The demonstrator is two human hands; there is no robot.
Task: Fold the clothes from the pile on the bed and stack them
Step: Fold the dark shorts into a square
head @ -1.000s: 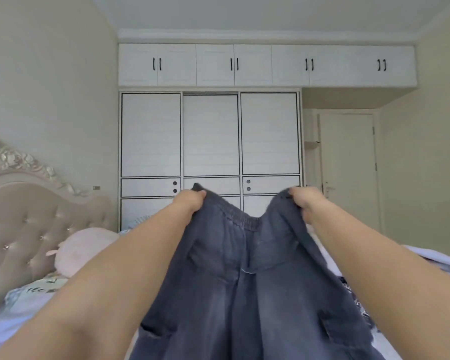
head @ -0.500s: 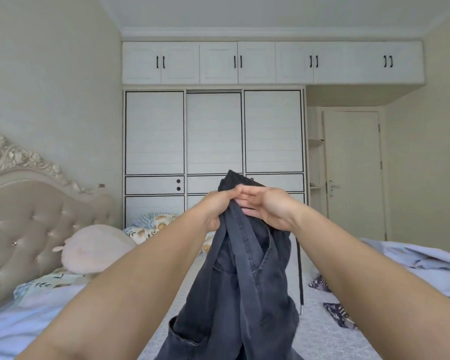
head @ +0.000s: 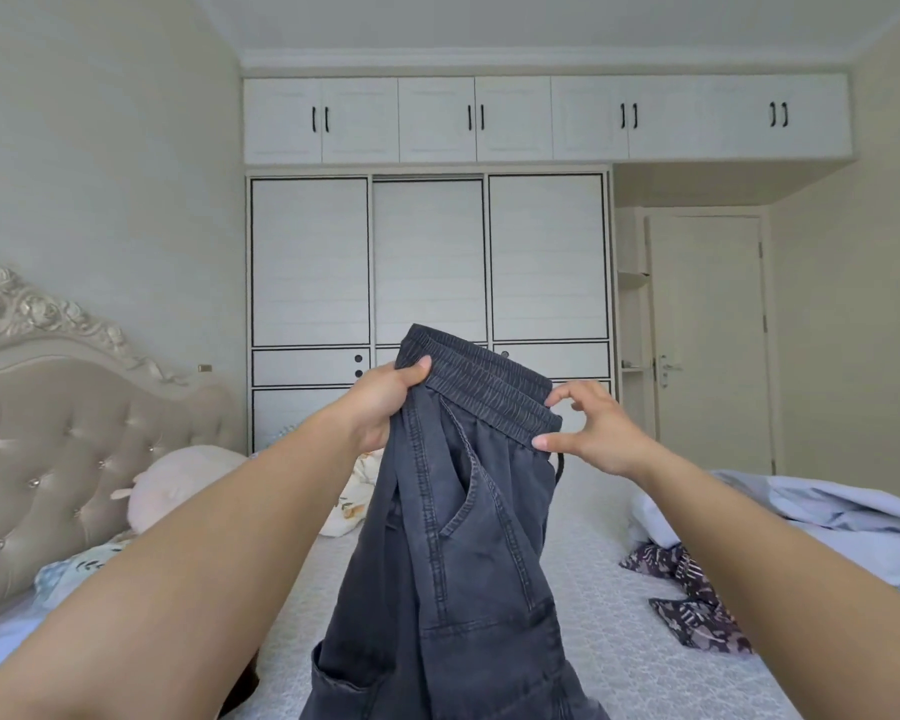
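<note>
Hands parted along trousers (head: 468, 537) waistband, left hand (head: 380, 402) gripping, right hand (head: 588, 433) pinching

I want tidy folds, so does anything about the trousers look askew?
Yes: the dark trousers hang twisted, waistband slanting down toward the right hand, whose fingertips only pinch it; the left hand grips the higher end.

Both arms reach toward 12 o'clock; left hand (head: 380, 402) grips cloth, right hand (head: 591, 431) pinches it with thumb and forefinger.
</note>
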